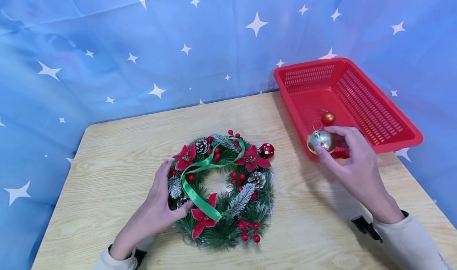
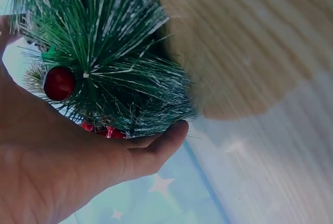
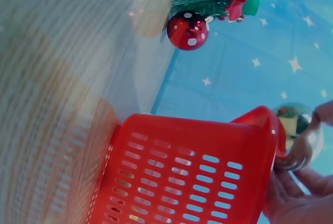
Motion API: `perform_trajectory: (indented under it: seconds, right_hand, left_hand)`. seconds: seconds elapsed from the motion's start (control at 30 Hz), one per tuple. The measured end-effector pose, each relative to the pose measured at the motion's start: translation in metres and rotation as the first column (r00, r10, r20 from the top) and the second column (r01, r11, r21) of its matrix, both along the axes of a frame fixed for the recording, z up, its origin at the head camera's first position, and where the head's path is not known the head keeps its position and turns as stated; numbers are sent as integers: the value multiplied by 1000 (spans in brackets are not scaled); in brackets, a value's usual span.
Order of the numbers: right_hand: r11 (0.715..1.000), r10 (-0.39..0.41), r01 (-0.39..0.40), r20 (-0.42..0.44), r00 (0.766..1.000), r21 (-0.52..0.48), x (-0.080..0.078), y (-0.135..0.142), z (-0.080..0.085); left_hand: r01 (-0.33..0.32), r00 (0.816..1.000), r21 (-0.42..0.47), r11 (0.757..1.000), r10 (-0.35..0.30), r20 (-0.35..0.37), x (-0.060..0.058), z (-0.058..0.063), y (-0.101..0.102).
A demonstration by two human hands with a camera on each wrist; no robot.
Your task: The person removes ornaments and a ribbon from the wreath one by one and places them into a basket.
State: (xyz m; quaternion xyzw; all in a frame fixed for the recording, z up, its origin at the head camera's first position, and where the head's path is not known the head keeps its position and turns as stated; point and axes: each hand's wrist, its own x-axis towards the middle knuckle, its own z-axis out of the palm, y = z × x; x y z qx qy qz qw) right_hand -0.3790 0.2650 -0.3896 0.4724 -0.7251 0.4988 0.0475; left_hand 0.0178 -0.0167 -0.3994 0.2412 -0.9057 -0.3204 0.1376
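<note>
A green Christmas wreath [image 1: 228, 232] with red poinsettias, berries, pinecones and a green ribbon [image 1: 194, 196] lies on the table. My left hand [image 1: 157, 210] grips its left side, thumb over the top and fingers around the outer edge; the left wrist view shows needles between thumb and fingers. Over the near-left rim of the red basket [image 1: 396, 147], my right hand [image 1: 357, 167] pinches a shiny pale gold Christmas bauble [image 1: 319, 140] with a thin hanging loop. A red bauble with white dots [image 1: 266, 151] sits at the wreath's upper right edge.
Inside the basket lies a small copper-coloured bauble [image 1: 328, 118]; a dark thing beside my right fingers is mostly hidden. The basket stands at the right back of the wooden table [image 1: 118, 163]. Behind the table hangs a blue cloth [image 1: 214, 32] with white stars.
</note>
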Motion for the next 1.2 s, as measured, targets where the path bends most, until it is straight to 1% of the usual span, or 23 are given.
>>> perform_trajectory:
  seconds: [0.07,0.23,0.7,1.2]
  right_hand:
    - [1000,3,-3,1,1000,-1,-4,-1,0]
    - [1000,10,-10,7,1000,2,-11,-3,-1]
    - [995,-62,62,2,998,79,-19,0,-4]
    - [994,-43,43,-3,999,102,-34,-9,-6]
  left_hand:
    - [-2,1000,6,1000,2,-3,-1,1,0]
    - [-23,1000,20,1000,22,21,-1,0,1]
    - [1,998,49,999,-4,61,-1,2,-3]
    - [-4,997,63,998,-1,83,-1,3,-3]
